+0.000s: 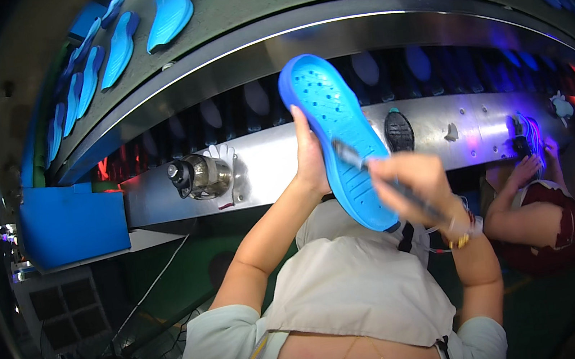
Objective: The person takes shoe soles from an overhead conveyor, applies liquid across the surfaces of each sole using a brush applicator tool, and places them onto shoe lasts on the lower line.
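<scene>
A bright blue shoe sole (369,194) is held up in front of me, its holed and grooved inner face toward me. My left hand (309,156) is closed around its left edge, thumb along the side wall. My right hand (415,181), somewhat blurred, grips a dark-handled brush (348,155). The brush's tip lies over the middle of the sole; whether it touches cannot be made out. On the metal ledge behind, a black shoe sole (399,130) lies just right of the blue one.
Several blue soles (169,10) lie on the grey-green belt (235,1) above. A glass bottle (204,176) and a pale glove (225,160) are on the ledge (263,157) to the left. A blue box (74,222) stands at far left. Another person (543,215) works at the right.
</scene>
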